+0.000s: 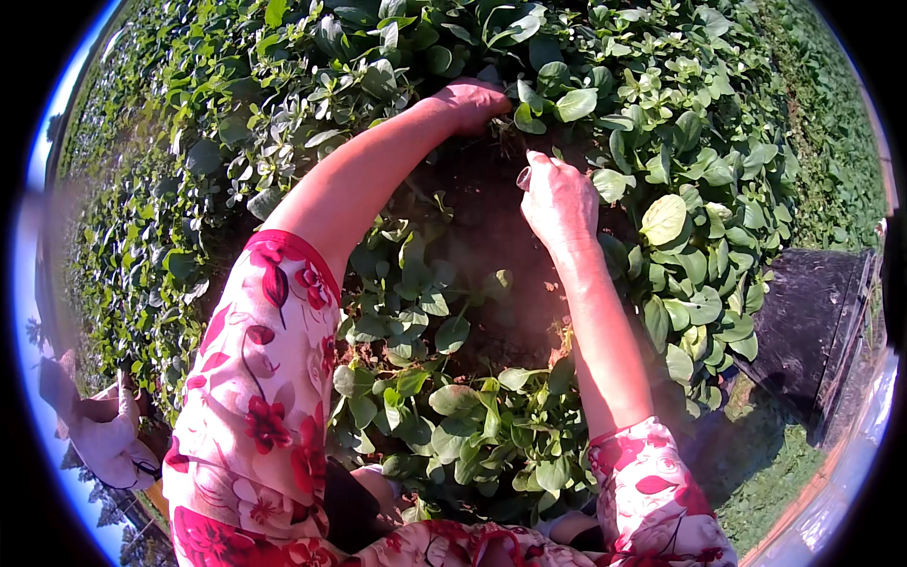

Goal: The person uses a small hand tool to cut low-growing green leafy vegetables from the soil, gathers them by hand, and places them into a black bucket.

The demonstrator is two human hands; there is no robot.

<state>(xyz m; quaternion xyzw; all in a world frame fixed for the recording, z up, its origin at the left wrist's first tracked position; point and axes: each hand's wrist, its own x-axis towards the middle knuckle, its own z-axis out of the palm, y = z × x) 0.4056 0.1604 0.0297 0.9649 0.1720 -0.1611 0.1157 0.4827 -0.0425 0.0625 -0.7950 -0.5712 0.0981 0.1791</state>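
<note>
Broad-leaved green plants (576, 104) grow in a dense stand ahead of me. My left hand (472, 106) reaches in at their base, its fingers curled around the lower part of a leafy green plant (531, 111); leaves and shade hide the fingertips. Just right of it and nearer to me, my right hand (559, 200) is closed in a fist around a small tool, whose rounded, shiny handle end (524, 178) shows beside the thumb. The rest of that tool is hidden, so its kind cannot be made out.
Bare brown soil (501, 274) lies between my forearms. Loose or low leafy greens (472, 425) spread close to my body. A black crate or box (803, 321) stands at the right. Another person, partly visible in pale clothing (118, 439), is at the far left edge.
</note>
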